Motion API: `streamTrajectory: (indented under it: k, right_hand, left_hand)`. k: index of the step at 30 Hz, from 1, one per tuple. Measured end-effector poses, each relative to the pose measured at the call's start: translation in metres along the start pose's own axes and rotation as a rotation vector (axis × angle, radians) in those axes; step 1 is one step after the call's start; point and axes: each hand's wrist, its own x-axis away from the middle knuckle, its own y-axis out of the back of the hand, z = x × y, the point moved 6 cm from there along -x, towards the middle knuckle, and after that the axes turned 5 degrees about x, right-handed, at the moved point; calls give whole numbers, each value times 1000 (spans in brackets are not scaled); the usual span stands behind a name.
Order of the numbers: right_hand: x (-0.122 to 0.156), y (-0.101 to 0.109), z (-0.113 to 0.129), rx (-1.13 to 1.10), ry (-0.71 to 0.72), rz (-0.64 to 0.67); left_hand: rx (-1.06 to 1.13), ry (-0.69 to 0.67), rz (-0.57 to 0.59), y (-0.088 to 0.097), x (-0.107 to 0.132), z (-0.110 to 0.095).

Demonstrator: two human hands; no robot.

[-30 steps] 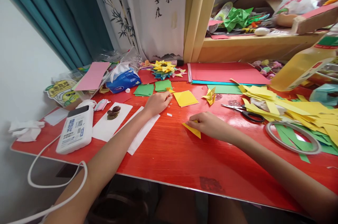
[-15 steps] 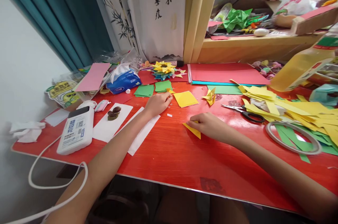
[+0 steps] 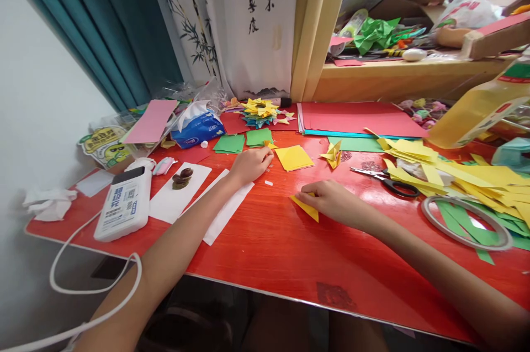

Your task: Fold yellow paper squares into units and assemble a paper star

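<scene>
My right hand (image 3: 327,198) rests on the red table with a folded yellow paper triangle (image 3: 307,209) pinched between thumb and fingers. My left hand (image 3: 252,165) is farther back, its fingers curled down at the tabletop; whatever lies under the fingertips is hidden. Just beyond those fingers is a small folded yellow paper piece (image 3: 270,145). A small white scrap (image 3: 269,182) lies in front of the left hand. To its right is a stack of square yellow papers (image 3: 293,158), and past that stands a folded yellow paper shape (image 3: 332,155).
Black-handled scissors (image 3: 399,187), a tape roll (image 3: 426,214) and yellow paper strips (image 3: 467,175) lie to the right, near a tilted-looking bottle (image 3: 464,117). At left are a white device (image 3: 124,205) with a cable, white paper sheets (image 3: 199,178) and a blue tissue pack (image 3: 199,130).
The view has shifted slightly, moving everything a little to the right. My left fingers have closed in on the tabletop, and a small scrap seen beside them is now out of sight.
</scene>
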Motion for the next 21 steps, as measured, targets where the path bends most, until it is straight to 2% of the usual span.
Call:
streamTrajectory:
  k: [21]
  right_hand:
    - [1, -1, -1, 15, 5, -13]
  left_hand:
    - [46, 24, 17, 1, -1, 0]
